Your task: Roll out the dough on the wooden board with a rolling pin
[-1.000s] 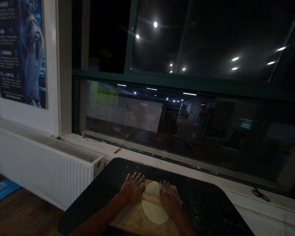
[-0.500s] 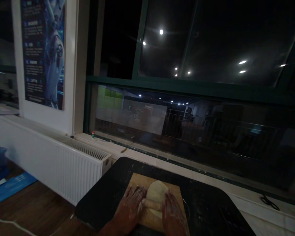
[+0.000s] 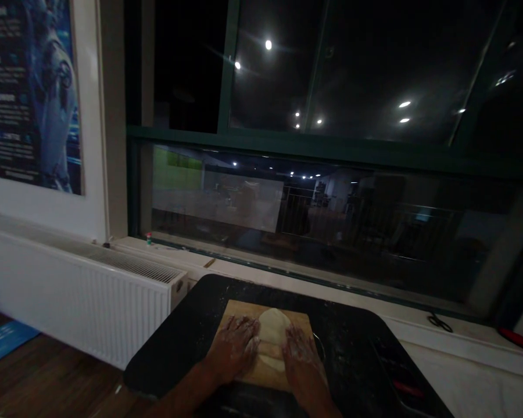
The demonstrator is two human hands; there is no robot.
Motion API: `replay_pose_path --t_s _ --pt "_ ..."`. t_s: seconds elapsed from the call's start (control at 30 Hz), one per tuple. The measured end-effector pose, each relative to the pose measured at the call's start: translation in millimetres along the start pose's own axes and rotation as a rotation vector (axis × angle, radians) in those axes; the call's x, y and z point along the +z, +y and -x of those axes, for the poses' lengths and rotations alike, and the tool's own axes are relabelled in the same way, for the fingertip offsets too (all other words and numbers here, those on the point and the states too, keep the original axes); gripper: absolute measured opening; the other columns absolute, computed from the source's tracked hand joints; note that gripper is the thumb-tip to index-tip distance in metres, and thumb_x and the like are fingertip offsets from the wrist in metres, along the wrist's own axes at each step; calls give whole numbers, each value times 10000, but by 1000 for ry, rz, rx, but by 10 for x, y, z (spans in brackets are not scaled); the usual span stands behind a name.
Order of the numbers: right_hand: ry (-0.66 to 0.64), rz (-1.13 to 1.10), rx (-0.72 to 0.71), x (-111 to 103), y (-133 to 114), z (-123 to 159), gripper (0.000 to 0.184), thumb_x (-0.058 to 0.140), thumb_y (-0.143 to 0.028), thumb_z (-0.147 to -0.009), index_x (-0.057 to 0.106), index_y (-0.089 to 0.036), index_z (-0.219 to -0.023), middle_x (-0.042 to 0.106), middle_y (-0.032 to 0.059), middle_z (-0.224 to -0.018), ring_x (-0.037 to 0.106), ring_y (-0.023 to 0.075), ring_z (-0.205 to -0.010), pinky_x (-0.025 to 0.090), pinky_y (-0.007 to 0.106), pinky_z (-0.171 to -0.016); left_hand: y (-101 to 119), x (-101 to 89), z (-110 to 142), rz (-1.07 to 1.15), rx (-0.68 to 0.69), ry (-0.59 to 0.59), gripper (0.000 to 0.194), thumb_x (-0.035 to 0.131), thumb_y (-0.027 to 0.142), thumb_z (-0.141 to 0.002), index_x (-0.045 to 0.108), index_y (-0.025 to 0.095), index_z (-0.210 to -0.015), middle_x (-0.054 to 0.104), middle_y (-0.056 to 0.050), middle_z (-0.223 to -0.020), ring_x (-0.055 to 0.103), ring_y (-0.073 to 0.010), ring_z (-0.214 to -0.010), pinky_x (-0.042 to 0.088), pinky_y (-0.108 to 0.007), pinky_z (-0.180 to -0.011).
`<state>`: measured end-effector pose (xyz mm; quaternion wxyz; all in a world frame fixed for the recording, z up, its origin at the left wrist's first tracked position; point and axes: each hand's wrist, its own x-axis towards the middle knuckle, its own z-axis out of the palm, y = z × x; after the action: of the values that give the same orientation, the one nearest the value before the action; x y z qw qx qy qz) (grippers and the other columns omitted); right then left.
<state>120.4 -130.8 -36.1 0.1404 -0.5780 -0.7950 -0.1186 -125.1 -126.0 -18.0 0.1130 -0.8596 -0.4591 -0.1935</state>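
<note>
My left hand (image 3: 235,347) lies over the left end of a pale wooden rolling pin (image 3: 271,349), its floury fingers stretched forward. Over the pin's right end rests my right hand (image 3: 301,357), also dusted with flour, fingers extended and lying flat. Both palms press down, and the pin's ends are hidden beneath them. Under the pin is a flattened oval of pale dough (image 3: 273,324), showing beyond the pin and in a smaller part on the near side. The dough sits on a square wooden board (image 3: 304,320).
The board stands on a black table (image 3: 209,316) with flour specks. At its right is a dark object (image 3: 401,377), too dim to name. Black scissors (image 3: 439,322) and a red item (image 3: 518,339) lie on the windowsill. A white radiator (image 3: 91,296) stands at left.
The view has turned to the right, so the scene has slid left and the red item appears. Both hands stay on the rolling pin over the dough.
</note>
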Motion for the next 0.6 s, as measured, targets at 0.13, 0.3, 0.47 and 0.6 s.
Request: replay_pose_path --t_s 0.13,0.3,0.47,0.6 --pt "-187 -8 87 -223 55 -515 504 312 -202 -998 523 -165 -1454 452 136 -1546 386 311 -1464 337 600 -1183 -219 197 -531 6 -83 -129 488 375 298 -1040 483 232 -1511 489 -120 -1548 430 -330 -1444 393 -600 -1138" --pt "-225 21 145 -109 139 -702 553 332 -198 -958 474 -190 -1493 416 114 -1571 387 300 -1467 389 588 -1149 -302 360 -705 18 -122 -132 555 395 296 -1007 413 199 -1553 435 -139 -1576 374 -370 -1470 329 -651 -1159" --pt "-101 98 126 -15 63 -339 556 298 -183 -955 504 -102 -1465 430 139 -1561 371 303 -1474 328 542 -1214 -171 304 -420 12 -56 -48 540 325 296 -1054 337 197 -1585 361 -96 -1628 328 -320 -1501 293 -597 -1202" --pt "131 148 98 127 -15 -33 508 322 -246 -992 591 -55 -1378 523 179 -1485 459 325 -1420 395 516 -1185 -76 190 -205 27 17 -23 526 333 257 -1058 343 211 -1582 422 -73 -1600 396 -287 -1468 352 -527 -1190"
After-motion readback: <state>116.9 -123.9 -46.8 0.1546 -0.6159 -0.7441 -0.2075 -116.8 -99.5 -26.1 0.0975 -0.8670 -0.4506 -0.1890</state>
